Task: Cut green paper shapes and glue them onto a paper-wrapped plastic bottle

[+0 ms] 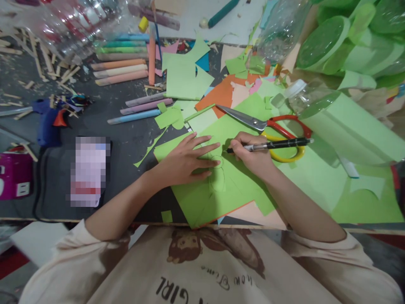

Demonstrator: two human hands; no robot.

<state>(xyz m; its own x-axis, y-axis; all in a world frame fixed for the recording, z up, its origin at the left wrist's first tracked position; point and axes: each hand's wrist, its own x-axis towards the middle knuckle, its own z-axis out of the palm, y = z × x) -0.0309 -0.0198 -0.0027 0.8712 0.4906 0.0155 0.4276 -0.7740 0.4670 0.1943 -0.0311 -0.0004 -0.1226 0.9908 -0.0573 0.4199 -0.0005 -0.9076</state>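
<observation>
A sheet of light green paper [218, 190] lies on the dark table [126, 143], with a pen outline drawn on it. My left hand [186, 159] rests flat on the sheet, fingers stretched out. My right hand [253, 154] is closed round a black pen [272, 145]. The pen's tip touches the paper just past my left fingertips, beside a small drawn circle.
Scissors [268, 124] with red and yellow handles lie just behind the pen. Coloured sticks [122, 67], green and orange paper scraps [186, 71], a blue glue gun [47, 120], clear plastic bottles [303, 99] and a blurred flat object [88, 171] lie around the table.
</observation>
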